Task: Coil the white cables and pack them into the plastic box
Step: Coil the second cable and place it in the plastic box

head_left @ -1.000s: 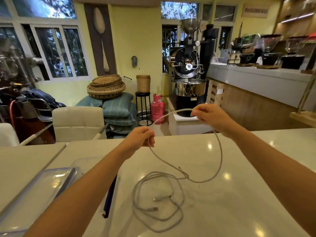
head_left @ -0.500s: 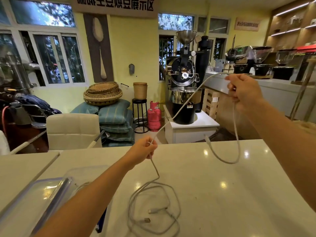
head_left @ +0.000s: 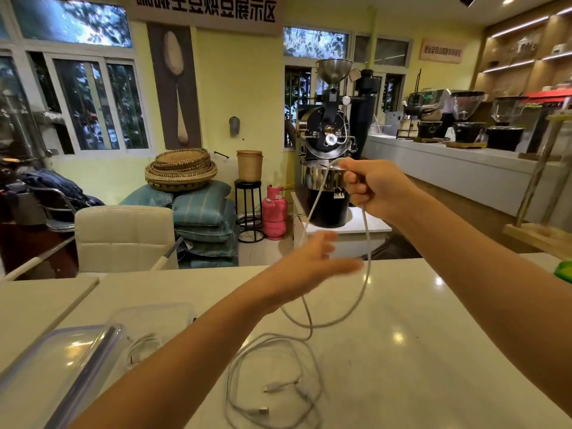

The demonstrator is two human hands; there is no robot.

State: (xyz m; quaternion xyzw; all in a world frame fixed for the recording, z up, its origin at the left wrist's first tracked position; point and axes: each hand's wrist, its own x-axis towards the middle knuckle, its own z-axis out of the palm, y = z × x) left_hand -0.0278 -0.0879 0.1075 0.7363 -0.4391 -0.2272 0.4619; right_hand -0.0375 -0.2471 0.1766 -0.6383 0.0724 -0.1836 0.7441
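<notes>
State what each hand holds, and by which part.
Right hand grips the white cable along its length, a loop hanging below. Left hand is open, blurred, holding nothing.

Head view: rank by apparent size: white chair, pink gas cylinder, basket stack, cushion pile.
1. White chair
2. Cushion pile, close to the chair, so that order is unsure
3. Basket stack
4. Pink gas cylinder
All stand at differing depths, so true sizes may differ.
</notes>
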